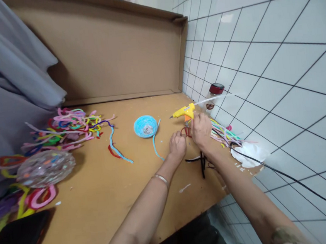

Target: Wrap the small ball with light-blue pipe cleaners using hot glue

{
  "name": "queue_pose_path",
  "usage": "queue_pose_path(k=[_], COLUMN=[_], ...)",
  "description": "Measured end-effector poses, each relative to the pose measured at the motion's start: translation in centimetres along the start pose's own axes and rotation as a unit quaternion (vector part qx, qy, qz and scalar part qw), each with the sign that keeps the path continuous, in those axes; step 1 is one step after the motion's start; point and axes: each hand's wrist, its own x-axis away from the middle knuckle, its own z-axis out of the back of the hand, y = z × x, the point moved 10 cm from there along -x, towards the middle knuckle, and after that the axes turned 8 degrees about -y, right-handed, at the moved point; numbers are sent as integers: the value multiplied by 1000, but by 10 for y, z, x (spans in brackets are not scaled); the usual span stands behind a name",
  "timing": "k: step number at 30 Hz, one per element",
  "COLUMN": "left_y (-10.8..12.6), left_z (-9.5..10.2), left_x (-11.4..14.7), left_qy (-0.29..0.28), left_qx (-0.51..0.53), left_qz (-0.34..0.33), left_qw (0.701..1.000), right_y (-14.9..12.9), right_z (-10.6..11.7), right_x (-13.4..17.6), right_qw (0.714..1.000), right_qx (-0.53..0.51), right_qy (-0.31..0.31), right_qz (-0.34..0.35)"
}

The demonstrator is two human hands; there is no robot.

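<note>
My right hand point(201, 130) is wrapped round the grip of a yellow glue gun point(183, 112). Its nozzle points left, and a clear glue stick point(211, 99) juts from the back. Close beside it, my left hand point(178, 145) is closed, its fingertips at a red looped piece point(185, 131) that looks like scissor handles; the rest of that piece is hidden. Left of both hands sits a small blue coiled pipe-cleaner bowl point(140, 125) with a silvery white centre. A loose blue pipe-cleaner end point(155, 146) trails from its side toward my left wrist.
A heap of coloured pipe cleaners point(73, 125) and a clear faceted dish point(47, 169) lie left. Black pipe cleaners point(203, 164) rest below my hands. Rightward are a red-lidded jar point(216, 90), white tissue point(249, 155), a black cord point(288, 180) and a tiled wall point(299, 65). Cardboard point(115, 53) stands behind.
</note>
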Motion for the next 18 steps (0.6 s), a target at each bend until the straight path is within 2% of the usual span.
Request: queue_pose_path(k=[2, 6, 9, 13, 18], left_y=[0, 0, 0, -1, 2], left_z=[0, -1, -2, -3, -5], left_x=[0, 0, -1, -2, -1], left_qy=[6, 16, 14, 8, 10], left_qx=[3, 18, 18, 23, 16], left_qz=[-1, -2, 1, 14, 15], left_qw=[1000, 1000, 1000, 1000, 1000], right_y=[15, 44, 57, 59, 53], right_z=[-8, -53, -75, -85, -88], right_x=[4, 22, 34, 36, 35], right_qw=[999, 988, 978, 974, 976], right_qx=[-20, -93, -134, -138, -128], right_qy=[0, -84, -110, -132, -142], right_qz=[-29, -86, -118, -121, -104])
